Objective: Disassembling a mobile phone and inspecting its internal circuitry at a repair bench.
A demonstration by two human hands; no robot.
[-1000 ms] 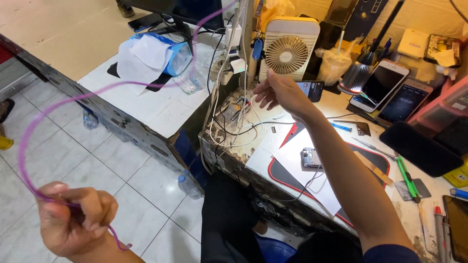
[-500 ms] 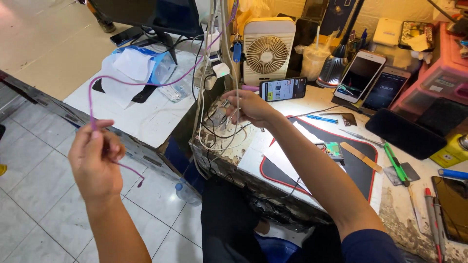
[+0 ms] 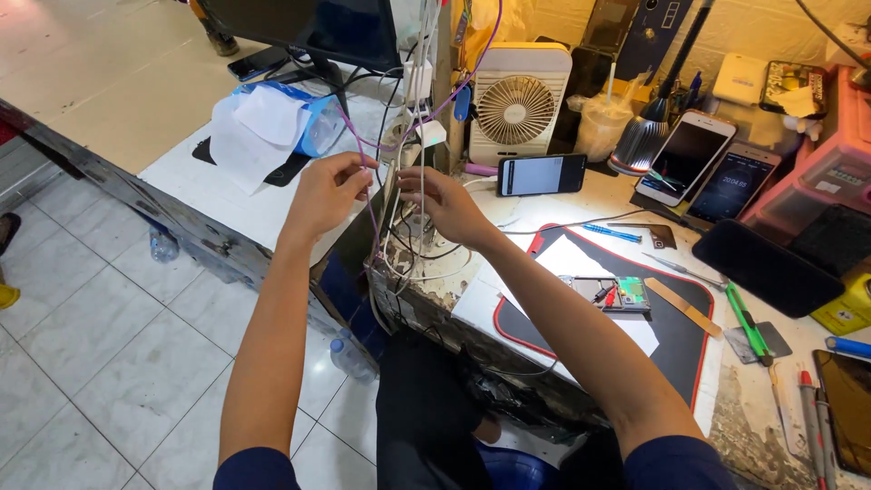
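Two hands work at the counter [image 3: 581, 204] edge: the left hand [image 3: 328, 192] and the right hand [image 3: 446, 204]. One purple cable [image 3: 372, 222] runs between them. One white desk fan [image 3: 517, 107] stands behind. Three phones with lit or upright screens show: one lying sideways [image 3: 542, 174] before the fan, and two leaning side by side [image 3: 694, 156] [image 3: 742, 186]. One black work mat [image 3: 676, 340] with a red rim lies on the counter, bearing one small circuit board [image 3: 620, 294]. One green-handled tool [image 3: 746, 322] lies beside the mat.
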